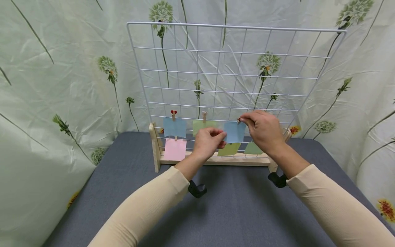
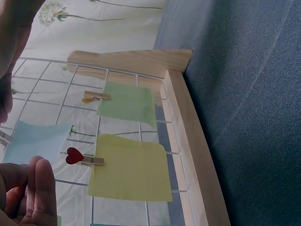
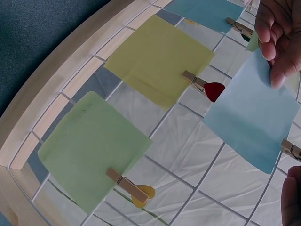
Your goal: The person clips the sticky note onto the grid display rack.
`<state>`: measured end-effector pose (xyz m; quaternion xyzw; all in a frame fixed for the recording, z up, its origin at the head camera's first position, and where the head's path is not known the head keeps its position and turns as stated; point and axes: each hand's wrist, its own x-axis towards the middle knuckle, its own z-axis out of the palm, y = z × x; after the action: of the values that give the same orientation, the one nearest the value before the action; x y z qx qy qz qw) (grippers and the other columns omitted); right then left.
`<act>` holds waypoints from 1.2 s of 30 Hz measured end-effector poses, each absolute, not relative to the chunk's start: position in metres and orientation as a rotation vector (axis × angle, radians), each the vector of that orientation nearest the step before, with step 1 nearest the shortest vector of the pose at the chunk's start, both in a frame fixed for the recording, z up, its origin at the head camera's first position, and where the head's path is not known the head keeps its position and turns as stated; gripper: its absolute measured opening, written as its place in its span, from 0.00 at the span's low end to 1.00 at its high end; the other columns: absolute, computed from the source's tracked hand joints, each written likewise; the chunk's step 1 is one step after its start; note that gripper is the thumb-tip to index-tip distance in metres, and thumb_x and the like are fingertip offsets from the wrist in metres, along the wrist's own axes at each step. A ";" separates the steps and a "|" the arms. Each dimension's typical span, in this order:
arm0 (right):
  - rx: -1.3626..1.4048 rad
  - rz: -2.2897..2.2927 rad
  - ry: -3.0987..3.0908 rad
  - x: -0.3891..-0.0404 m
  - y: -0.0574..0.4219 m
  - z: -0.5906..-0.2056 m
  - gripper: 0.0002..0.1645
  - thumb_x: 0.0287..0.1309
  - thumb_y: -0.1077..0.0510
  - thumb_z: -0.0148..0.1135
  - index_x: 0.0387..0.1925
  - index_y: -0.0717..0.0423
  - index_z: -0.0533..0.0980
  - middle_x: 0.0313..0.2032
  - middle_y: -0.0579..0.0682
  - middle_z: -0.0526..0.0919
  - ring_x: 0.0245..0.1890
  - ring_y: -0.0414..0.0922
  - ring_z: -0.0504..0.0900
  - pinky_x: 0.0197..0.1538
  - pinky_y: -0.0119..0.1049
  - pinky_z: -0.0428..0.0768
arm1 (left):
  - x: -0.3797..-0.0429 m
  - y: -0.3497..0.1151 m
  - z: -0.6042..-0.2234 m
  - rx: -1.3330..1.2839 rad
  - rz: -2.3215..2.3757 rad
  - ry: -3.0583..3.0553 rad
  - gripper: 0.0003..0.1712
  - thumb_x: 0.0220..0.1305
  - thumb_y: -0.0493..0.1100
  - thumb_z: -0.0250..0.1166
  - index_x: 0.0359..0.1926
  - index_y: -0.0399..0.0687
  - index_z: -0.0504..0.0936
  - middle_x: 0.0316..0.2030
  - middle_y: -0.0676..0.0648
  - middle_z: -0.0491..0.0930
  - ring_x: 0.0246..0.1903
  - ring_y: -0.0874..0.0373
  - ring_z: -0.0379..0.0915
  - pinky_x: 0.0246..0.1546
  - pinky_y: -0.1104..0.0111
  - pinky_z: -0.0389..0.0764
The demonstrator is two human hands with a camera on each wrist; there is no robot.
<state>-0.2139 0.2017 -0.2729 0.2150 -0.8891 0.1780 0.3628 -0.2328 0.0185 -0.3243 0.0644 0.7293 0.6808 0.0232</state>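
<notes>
A pale blue paper square (image 1: 235, 133) lies against the white wire grid (image 1: 229, 51). My left hand (image 1: 207, 143) pinches its left edge between thumb and fingers, as the right wrist view also shows. At its top edge, my right hand (image 1: 266, 129) pinches a small wooden clothespin (image 3: 291, 149), which sits over the paper's edge beside a grid wire. Below hang a yellow-green square (image 3: 160, 61) on a red-heart clothespin (image 2: 84, 157) and a green square (image 3: 94, 148) on a clothespin with a yellow ornament (image 3: 141, 194).
Further left on the grid hang another blue square (image 1: 175, 127), a pink square (image 1: 175, 151) and a light green square (image 1: 199, 125), partly behind my left hand. A wooden base (image 1: 237, 161) holds the grid upright on a dark cloth-covered table (image 1: 234, 206). A floral curtain (image 1: 77, 85) surrounds it.
</notes>
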 end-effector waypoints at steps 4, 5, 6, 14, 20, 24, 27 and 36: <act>0.552 0.437 -2.321 -0.215 0.199 -0.272 0.07 0.65 0.60 0.67 0.40 0.60 0.87 0.38 0.58 0.90 0.38 0.54 0.89 0.36 0.49 0.84 | -0.233 0.018 -0.324 0.202 2.098 2.278 0.10 0.68 0.39 0.69 0.46 0.37 0.87 0.37 0.39 0.87 0.29 0.51 0.88 0.32 0.68 0.87; 0.552 0.430 -2.332 -0.215 0.198 -0.272 0.08 0.65 0.60 0.67 0.40 0.60 0.87 0.38 0.58 0.90 0.38 0.54 0.89 0.36 0.49 0.84 | -0.233 0.018 -0.324 0.204 2.096 2.280 0.10 0.68 0.39 0.69 0.46 0.37 0.87 0.37 0.39 0.87 0.28 0.54 0.87 0.32 0.68 0.87; 0.551 0.424 -2.345 -0.214 0.198 -0.271 0.08 0.66 0.60 0.66 0.40 0.60 0.87 0.39 0.58 0.90 0.39 0.54 0.89 0.36 0.49 0.85 | -0.232 0.018 -0.324 0.206 2.094 2.282 0.11 0.68 0.40 0.69 0.46 0.37 0.87 0.37 0.39 0.87 0.26 0.57 0.86 0.32 0.68 0.87; 0.548 0.350 -2.434 -0.213 0.193 -0.265 0.10 0.69 0.59 0.63 0.44 0.60 0.86 0.42 0.57 0.90 0.43 0.54 0.88 0.41 0.49 0.85 | -0.231 0.018 -0.323 0.220 2.089 2.290 0.11 0.68 0.40 0.69 0.46 0.38 0.87 0.37 0.40 0.87 0.25 0.59 0.85 0.31 0.68 0.87; 0.534 0.341 -2.478 -0.213 0.192 -0.263 0.11 0.69 0.59 0.63 0.45 0.60 0.86 0.43 0.58 0.90 0.43 0.55 0.88 0.41 0.50 0.86 | -0.230 0.018 -0.321 0.224 2.085 2.301 0.10 0.68 0.40 0.69 0.46 0.38 0.87 0.37 0.40 0.87 0.31 0.49 0.89 0.31 0.68 0.87; 0.526 0.345 -2.496 -0.214 0.191 -0.263 0.11 0.69 0.59 0.63 0.46 0.61 0.86 0.43 0.58 0.90 0.43 0.55 0.88 0.41 0.50 0.86 | -0.231 0.019 -0.322 0.226 2.092 2.293 0.10 0.68 0.39 0.69 0.46 0.38 0.87 0.37 0.40 0.87 0.28 0.54 0.87 0.31 0.68 0.87; 0.525 0.346 -2.507 -0.215 0.191 -0.262 0.11 0.69 0.59 0.62 0.46 0.61 0.85 0.44 0.58 0.90 0.43 0.55 0.88 0.41 0.50 0.86 | -0.232 0.019 -0.322 0.225 2.096 2.292 0.10 0.68 0.39 0.69 0.46 0.37 0.87 0.37 0.39 0.87 0.25 0.59 0.85 0.31 0.68 0.87; 0.520 0.348 -2.517 -0.214 0.189 -0.261 0.12 0.70 0.60 0.62 0.47 0.61 0.85 0.44 0.59 0.90 0.42 0.56 0.88 0.42 0.50 0.86 | -0.232 0.019 -0.322 0.232 2.106 2.288 0.10 0.68 0.39 0.69 0.46 0.37 0.87 0.37 0.39 0.87 0.23 0.62 0.83 0.31 0.68 0.87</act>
<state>-0.2145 0.1895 -0.2610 0.1930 -0.9343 0.1291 0.2707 -0.2322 0.0187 -0.3222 0.0744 0.7337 0.6752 0.0118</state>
